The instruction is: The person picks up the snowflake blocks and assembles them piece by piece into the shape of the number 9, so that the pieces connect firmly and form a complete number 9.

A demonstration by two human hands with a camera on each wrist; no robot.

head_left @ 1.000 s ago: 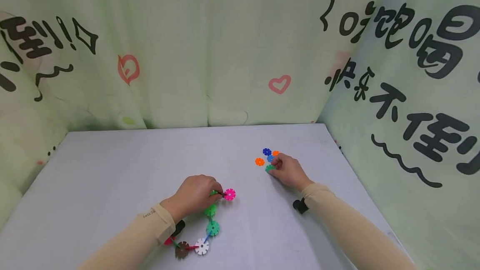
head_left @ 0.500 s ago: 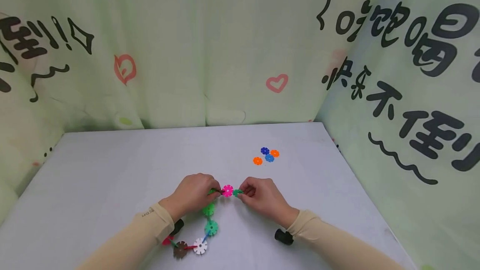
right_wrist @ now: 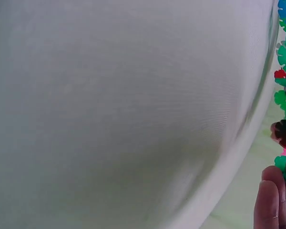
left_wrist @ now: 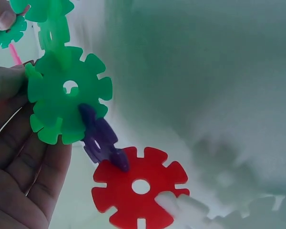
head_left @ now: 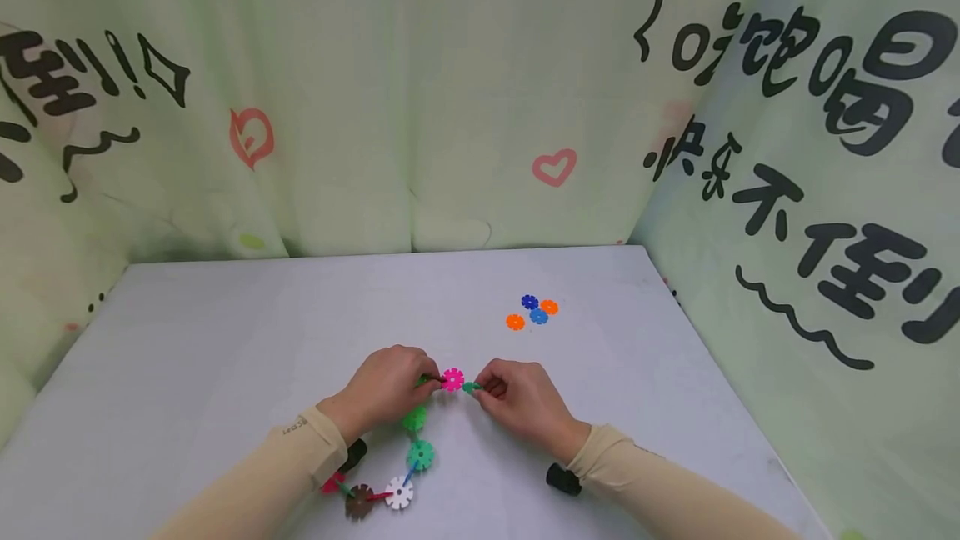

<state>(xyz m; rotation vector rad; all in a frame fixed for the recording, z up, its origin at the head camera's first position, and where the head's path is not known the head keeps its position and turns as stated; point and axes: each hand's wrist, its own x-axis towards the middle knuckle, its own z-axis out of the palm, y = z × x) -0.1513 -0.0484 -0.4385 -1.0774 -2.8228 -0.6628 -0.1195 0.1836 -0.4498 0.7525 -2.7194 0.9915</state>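
A chain of notched plastic discs hangs and curves below my left hand point(head_left: 390, 377), with a teal disc point(head_left: 421, 455), a white disc point(head_left: 399, 493) and a brown disc point(head_left: 359, 502) among its links. My left fingers pinch the chain near its end, at a dark piece beside a pink disc point(head_left: 452, 379). On the right, my right hand point(head_left: 525, 398) pinches a green disc point(head_left: 470, 387) by its edge, close to the pink one; whether they touch I cannot tell. The left wrist view shows a large green disc point(left_wrist: 47, 109), a purple disc point(left_wrist: 104, 138) and a red disc point(left_wrist: 140, 200) linked together.
Farther back on the white table point(head_left: 262, 323) lie loose discs: a dark blue disc point(head_left: 529, 302), a lighter blue disc point(head_left: 538, 317) and two orange ones, the nearer orange disc point(head_left: 515, 322) at left. A printed curtain point(head_left: 337, 107) surrounds the table's back and sides.
My right hand has picked up the green disc from the loose group and brought it left and nearer, beside the pink disc. The left hand keeps its hold with little movement.
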